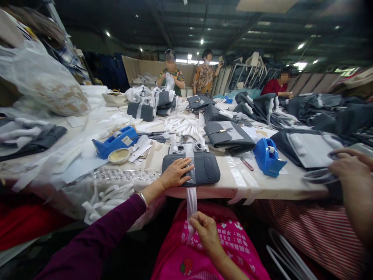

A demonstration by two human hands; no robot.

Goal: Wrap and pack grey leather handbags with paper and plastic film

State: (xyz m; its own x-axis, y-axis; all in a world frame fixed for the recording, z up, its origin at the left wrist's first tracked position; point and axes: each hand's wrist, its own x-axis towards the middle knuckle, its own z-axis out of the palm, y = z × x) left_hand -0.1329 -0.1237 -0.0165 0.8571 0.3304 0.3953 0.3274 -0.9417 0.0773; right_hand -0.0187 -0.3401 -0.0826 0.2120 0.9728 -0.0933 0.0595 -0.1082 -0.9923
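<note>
Purple left sleeve (96,241), silver bracelet (143,197), pink printed apron (233,241)

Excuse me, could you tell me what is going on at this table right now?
At the near edge of the table, a person presses the left hand flat on a grey bag. The right hand pinches a clear strip that runs over the bag and hangs below the edge. A blue tape dispenser stands to the left and a second dispenser to the right. Another person's hand reaches in at the right, and co-workers stand at the far end.
</note>
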